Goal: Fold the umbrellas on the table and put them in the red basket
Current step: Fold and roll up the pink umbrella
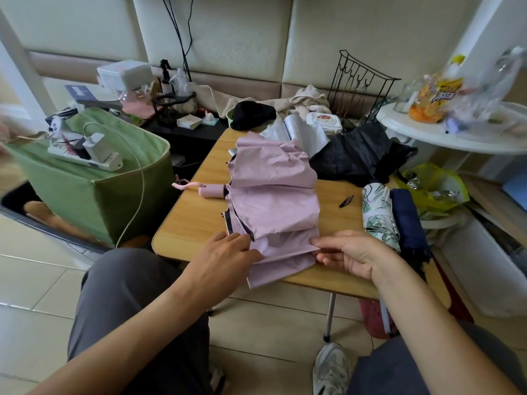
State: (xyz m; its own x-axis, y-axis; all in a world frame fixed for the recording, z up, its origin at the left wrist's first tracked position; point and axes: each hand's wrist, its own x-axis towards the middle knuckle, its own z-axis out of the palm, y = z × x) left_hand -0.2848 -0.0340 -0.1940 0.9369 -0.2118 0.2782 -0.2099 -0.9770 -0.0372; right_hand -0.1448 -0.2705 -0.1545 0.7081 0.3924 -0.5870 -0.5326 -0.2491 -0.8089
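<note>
Umbrellas are the business, and the pink umbrella [273, 195] is the one in hand: in the head view it lies collapsed but loose on the wooden bench [194, 218], directly ahead of both hands, its long axis running crosswise, handle [211, 191] pointing out past the left hand and the canopy tip end toward the right. The left hand [225, 255] rests on the near canopy edge with fingers fairly straight, pressing the fabric flat; the right hand [350, 255] pinches a pleat of the same edge between thumb and fingers. Both are about equally near, so the pleats could probably be gathered around that crosswise shaft. Beyond the right hand lie a floral umbrella [377, 215] and a navy umbrella [407, 220], already folded, with a black umbrella [356, 155] farther off. The red basket [373, 317] sits below the bench, under the right forearm.
</note>
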